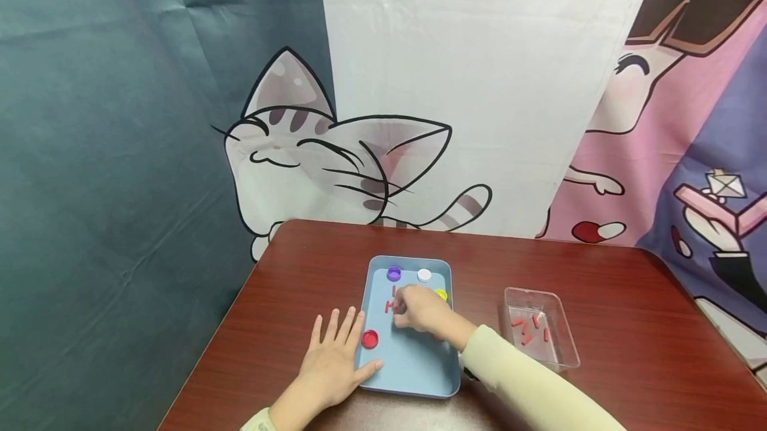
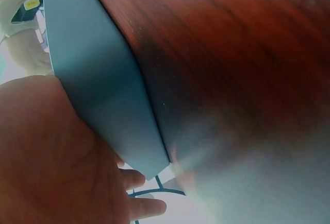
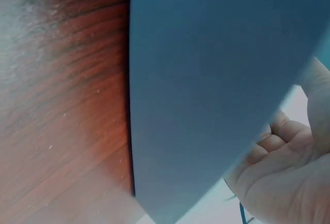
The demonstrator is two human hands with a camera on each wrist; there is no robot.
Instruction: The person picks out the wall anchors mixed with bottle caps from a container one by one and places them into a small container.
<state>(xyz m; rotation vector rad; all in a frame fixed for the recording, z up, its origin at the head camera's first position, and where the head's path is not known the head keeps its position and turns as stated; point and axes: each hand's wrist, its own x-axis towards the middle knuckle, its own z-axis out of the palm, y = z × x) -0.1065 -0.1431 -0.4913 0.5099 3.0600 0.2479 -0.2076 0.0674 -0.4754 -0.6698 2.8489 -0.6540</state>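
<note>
In the head view a light-blue tray (image 1: 413, 378) lies on the table. My left hand (image 1: 332, 368) is spread flat at its left side, fingers straight, thumb over the rim. In the left wrist view, the palm of that left hand (image 2: 56, 152) is beside the tray's outer wall (image 2: 103, 74). Over the tray's middle, my right hand (image 1: 422, 308) bends its fingers and pinches at a small red stick, mostly hidden by the fingertips. Other red sticks (image 1: 386, 307) lie just left of it. The right wrist view shows curled fingers (image 3: 270, 141) partly behind the tray wall.
Round caps sit in the tray: purple (image 1: 393, 274), white (image 1: 424, 275), yellow (image 1: 441, 294) and red (image 1: 369, 339). An orange one (image 1: 439, 338) is mostly covered by the right wrist. Right of the tray stands a clear plastic box (image 1: 563, 344) holding several red sticks (image 1: 527, 339).
</note>
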